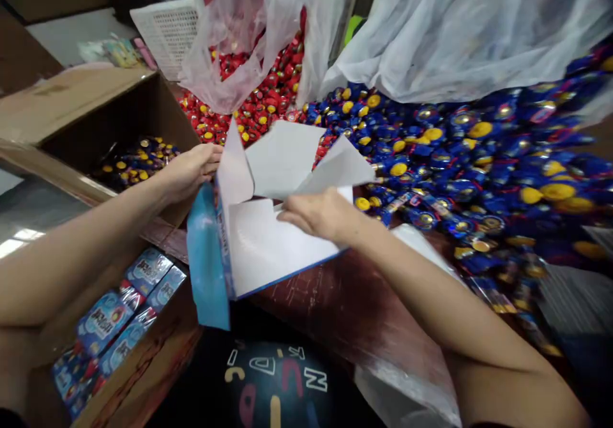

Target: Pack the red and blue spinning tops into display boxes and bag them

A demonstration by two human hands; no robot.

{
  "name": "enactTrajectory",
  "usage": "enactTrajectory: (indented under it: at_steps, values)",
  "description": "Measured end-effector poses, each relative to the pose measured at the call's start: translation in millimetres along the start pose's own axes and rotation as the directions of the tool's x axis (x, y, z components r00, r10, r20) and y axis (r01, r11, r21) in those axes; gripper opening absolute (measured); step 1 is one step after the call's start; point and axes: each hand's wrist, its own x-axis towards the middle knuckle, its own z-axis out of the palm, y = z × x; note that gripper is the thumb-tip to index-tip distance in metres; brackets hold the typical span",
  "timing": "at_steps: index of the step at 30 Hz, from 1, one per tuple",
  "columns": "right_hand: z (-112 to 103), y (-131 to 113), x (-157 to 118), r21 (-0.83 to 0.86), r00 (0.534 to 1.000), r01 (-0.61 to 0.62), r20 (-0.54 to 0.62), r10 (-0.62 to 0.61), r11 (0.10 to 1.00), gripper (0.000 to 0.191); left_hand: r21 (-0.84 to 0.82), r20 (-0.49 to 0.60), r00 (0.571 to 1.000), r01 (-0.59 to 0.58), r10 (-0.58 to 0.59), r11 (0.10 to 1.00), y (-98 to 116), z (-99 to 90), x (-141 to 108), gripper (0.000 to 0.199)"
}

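A paperboard box (287, 249), white inside and blue outside, lies partly unfolded in front of me with its flaps standing up. A light-blue flap (208, 262) hangs from its left side. At the upper left edge of the box, my left hand (194, 169) is closed with curled fingers against the board. My right hand (323, 214) reaches over the white interior, its fingers pinching an inner flap; the thumb side shows and some fingertips are hidden.
Red-wrapped candies (268, 105) and blue-wrapped candies (431, 140) are heaped behind and to the right, under plastic liners (460, 38). An open brown carton (62, 112) stands at left. Below it, another carton (143, 364) holds several printed blue boxes (105, 322). A white basket (167, 35) stands behind.
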Motion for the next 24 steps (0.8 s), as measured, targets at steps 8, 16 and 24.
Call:
enactTrajectory:
  at_steps: [8,16,24]
  values:
    - [40,8,14,0.442,0.948,0.201,0.138,-0.288,0.874,0.039,-0.469,-0.068,0.945,-0.313,0.32,0.826,-48,28.4,-50,0.067]
    - [43,9,14,0.449,0.954,0.251,0.035,-0.297,0.858,0.029,-0.476,0.029,0.935,-0.298,0.354,0.827,-33,19.2,-42,0.064]
    - [61,6,20,0.286,0.925,-0.135,0.38,0.016,0.949,0.052,-0.042,0.087,0.992,-0.088,0.091,0.995,-9,9.8,-40,0.099]
